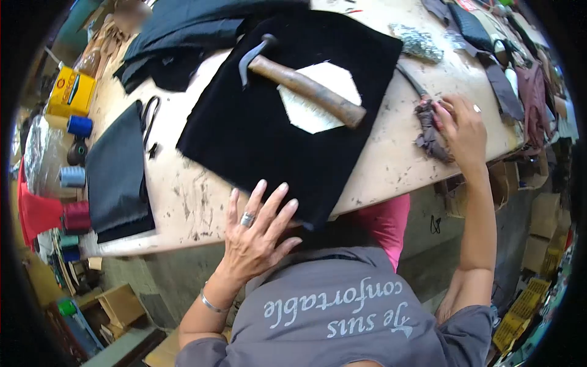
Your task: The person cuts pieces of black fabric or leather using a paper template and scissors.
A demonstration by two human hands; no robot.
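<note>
Black fabric [244,128] lies across the table, with a white octagonal piece [299,110] on it. A wooden-handled hammer [312,92] rests over both, its metal head at the upper left. My left hand [260,229] has its fingers spread at the fabric's lower edge and holds nothing. At the right, my right hand [458,125] has its fingers closed on a cloth-wrapped handle [430,125]. From that handle a narrow metal blade [411,81] points up and to the left.
Folded dark cloth [119,168] and a black cord [148,125] lie at the left, beside thread spools [79,126] and a yellow box [71,92]. More dark fabric [183,37] is at the back. Leather scraps [533,104] hang at the right edge.
</note>
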